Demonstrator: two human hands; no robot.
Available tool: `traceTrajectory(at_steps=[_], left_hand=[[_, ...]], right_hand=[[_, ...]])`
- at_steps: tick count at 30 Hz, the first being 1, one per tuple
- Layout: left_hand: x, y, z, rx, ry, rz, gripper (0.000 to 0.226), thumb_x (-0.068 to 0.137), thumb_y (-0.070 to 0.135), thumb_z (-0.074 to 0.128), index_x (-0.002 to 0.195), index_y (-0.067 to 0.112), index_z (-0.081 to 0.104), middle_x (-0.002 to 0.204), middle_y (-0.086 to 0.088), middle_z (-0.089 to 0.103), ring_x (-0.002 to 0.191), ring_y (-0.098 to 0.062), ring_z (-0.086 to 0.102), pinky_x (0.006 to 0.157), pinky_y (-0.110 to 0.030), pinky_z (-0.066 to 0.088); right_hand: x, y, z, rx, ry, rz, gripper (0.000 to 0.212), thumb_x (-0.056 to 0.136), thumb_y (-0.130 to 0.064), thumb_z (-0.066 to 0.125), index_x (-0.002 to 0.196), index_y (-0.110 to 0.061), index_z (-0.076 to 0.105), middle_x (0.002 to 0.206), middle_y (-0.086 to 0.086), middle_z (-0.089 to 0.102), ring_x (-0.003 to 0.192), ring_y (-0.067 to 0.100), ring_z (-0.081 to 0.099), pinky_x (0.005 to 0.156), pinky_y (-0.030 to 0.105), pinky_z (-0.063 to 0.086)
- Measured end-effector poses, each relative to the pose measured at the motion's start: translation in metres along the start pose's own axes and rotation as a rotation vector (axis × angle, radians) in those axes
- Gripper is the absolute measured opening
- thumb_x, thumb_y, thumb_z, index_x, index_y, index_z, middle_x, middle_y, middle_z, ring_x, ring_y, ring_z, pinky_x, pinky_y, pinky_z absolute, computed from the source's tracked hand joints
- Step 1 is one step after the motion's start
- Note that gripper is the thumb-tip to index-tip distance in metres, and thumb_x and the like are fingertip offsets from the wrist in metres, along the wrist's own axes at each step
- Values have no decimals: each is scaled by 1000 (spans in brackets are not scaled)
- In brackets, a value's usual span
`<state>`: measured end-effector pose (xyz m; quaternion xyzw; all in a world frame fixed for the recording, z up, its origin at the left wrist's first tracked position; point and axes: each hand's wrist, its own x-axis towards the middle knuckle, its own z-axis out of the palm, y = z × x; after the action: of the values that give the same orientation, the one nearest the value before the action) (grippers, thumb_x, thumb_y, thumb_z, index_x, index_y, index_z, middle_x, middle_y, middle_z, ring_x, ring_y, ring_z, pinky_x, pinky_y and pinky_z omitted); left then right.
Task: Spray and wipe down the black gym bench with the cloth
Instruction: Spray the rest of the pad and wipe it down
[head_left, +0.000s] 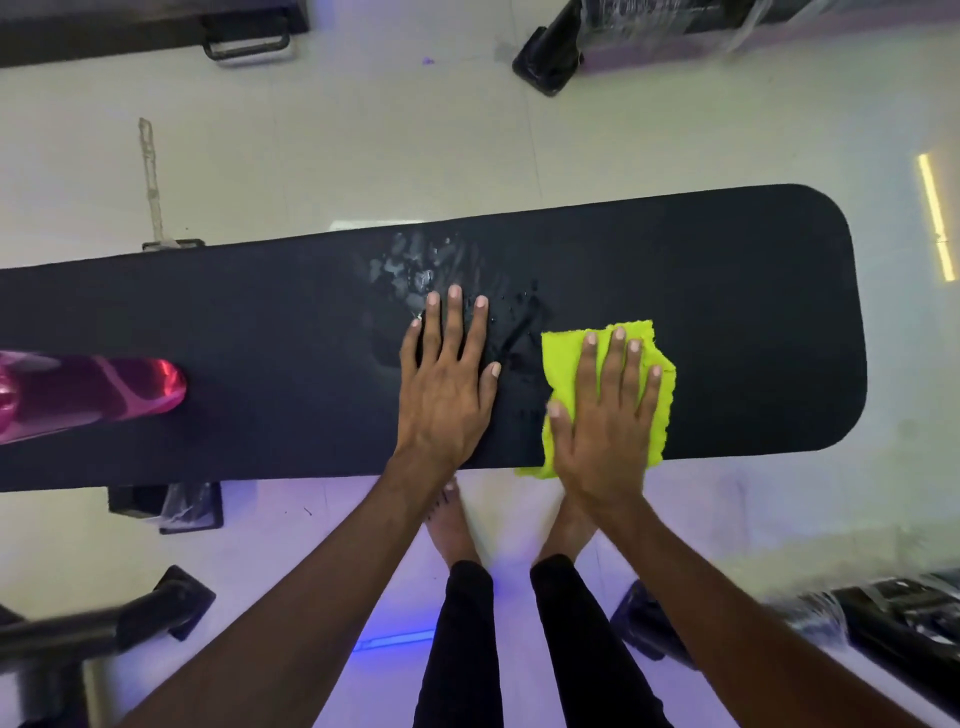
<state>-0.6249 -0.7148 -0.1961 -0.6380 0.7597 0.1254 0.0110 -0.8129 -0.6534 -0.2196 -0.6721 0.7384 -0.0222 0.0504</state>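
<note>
The black gym bench (727, 312) runs across the view from left to right. A wet patch of spray droplets (410, 265) glistens near its middle, just beyond my left hand (447, 384), which lies flat on the pad with fingers spread. My right hand (605, 421) presses flat on a yellow-green cloth (563, 358) spread on the bench to the right of the wet patch. The cloth's lower corner hangs over the near edge. A pink spray bottle (88, 395) lies on its side on the bench at the far left.
The floor is pale tile. Black equipment feet stand behind the bench (545, 57), under its left part (166, 506) and at the bottom corners (171, 603), (904, 634). My bare feet (452, 519) stand close to the bench's near edge.
</note>
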Motion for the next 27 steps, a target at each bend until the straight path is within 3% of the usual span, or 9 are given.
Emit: traceTrajectory(at_steps=[3, 7, 9, 11, 14, 17, 20, 24, 27], left_hand=[[-26, -16, 2, 33, -9, 8, 66, 109, 43, 26, 167, 17, 8, 175, -13, 5, 163, -29, 4, 130, -49, 16], [-43, -29, 4, 40, 7, 55, 64, 110, 40, 29, 167, 16, 13, 175, -11, 7, 163, -27, 6, 130, -47, 16], [-39, -31, -5, -29, 16, 69, 61, 107, 35, 32, 164, 15, 27, 173, -11, 19, 162, -26, 16, 128, -44, 21], [-37, -37, -17, -128, 66, 68, 55, 102, 26, 35, 153, 10, 49, 163, -11, 43, 154, -26, 38, 118, -43, 35], [-31, -62, -31, -210, 200, -81, 49, 98, 22, 40, 137, 7, 65, 145, -11, 64, 140, -27, 55, 109, -39, 37], [-30, -94, -26, -105, 157, -295, 58, 103, 31, 38, 156, 9, 42, 167, -16, 35, 157, -30, 30, 117, -45, 29], [-38, -112, -4, 41, 95, -307, 66, 109, 43, 26, 166, 13, 16, 174, -17, 8, 163, -29, 9, 124, -45, 23], [-39, -116, 15, 85, 167, -296, 66, 110, 45, 20, 167, 15, 8, 175, -15, 5, 163, -28, 7, 124, -44, 21], [-39, -116, 15, 78, 185, -300, 66, 109, 45, 20, 167, 15, 8, 175, -15, 5, 163, -28, 7, 124, -45, 22]], right_hand=[[19, 11, -5, -14, -14, 34, 74, 108, -54, 18, 169, -12, 9, 176, 18, 8, 164, 38, 6, 130, 62, 12], [98, -49, -6, 69, 32, 212, 78, 107, -57, 24, 168, -9, 13, 173, 28, 9, 162, 48, 8, 130, 65, 10], [113, -77, -5, 68, 6, 142, 78, 107, -57, 20, 168, -9, 9, 174, 27, 6, 162, 46, 5, 131, 64, 8], [100, -82, -3, 59, -21, 24, 78, 108, -57, 14, 168, -8, 4, 175, 24, 2, 164, 42, 0, 131, 62, 6], [60, -63, -3, 55, -29, -94, 79, 107, -54, 14, 167, -5, 1, 176, 20, 1, 165, 36, -1, 132, 59, 7], [39, -47, -3, 25, -17, -72, 77, 107, -49, 18, 167, -4, 4, 176, 19, 5, 165, 35, 3, 131, 60, 10], [70, -65, -1, -5, 8, 18, 75, 108, -47, 22, 167, -3, 8, 175, 24, 7, 164, 40, 5, 132, 60, 8], [138, -106, -2, 42, 24, 137, 79, 107, -50, 24, 166, -1, 9, 173, 29, 8, 163, 45, 7, 132, 60, 10], [129, -115, -3, 38, 23, 118, 81, 108, -52, 24, 166, 2, 6, 173, 29, 5, 163, 43, 5, 132, 60, 9]])
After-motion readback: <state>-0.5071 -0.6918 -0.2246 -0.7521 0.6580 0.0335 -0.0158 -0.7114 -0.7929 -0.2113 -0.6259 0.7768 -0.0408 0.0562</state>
